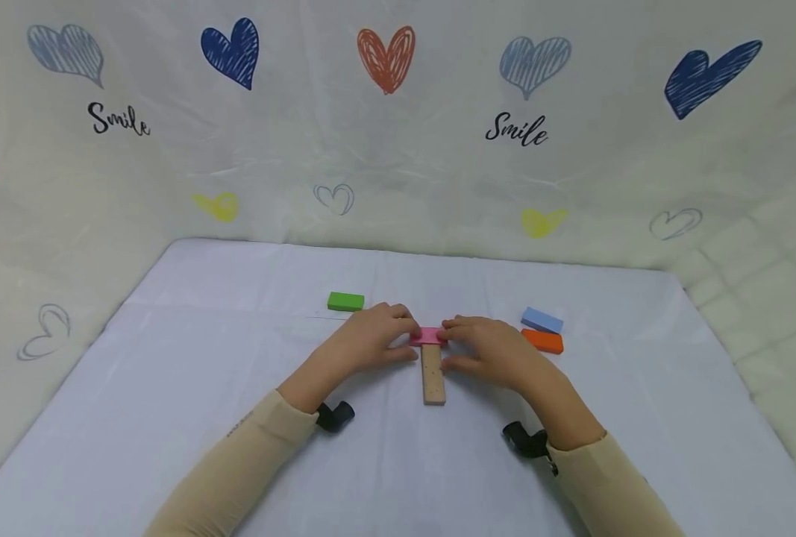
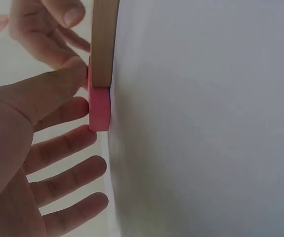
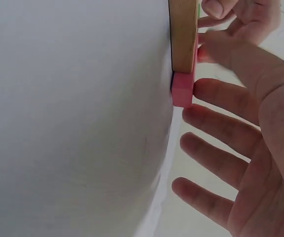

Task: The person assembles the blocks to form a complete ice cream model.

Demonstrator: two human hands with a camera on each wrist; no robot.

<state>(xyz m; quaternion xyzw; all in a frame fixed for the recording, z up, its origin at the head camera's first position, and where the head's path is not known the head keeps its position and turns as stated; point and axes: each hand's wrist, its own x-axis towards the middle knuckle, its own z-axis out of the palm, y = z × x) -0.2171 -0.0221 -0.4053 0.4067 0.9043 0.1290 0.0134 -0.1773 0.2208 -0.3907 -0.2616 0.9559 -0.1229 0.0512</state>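
Note:
A pink block lies crosswise at the far end of a tan wooden block, and together they form a T on the white cloth. At the pink block's left end, fingertips of my left hand touch it; the thumb stays apart. My right hand touches the right end in the same way, its thumb beside the tan block. In the left wrist view the fingers stretch out loosely beside the pink block. The right wrist view shows extended fingers near the pink block.
Behind my left hand lies a green block. Right of my right hand are a blue block and an orange block, close together. A pale hanging sheet with printed hearts stands behind the white-covered table.

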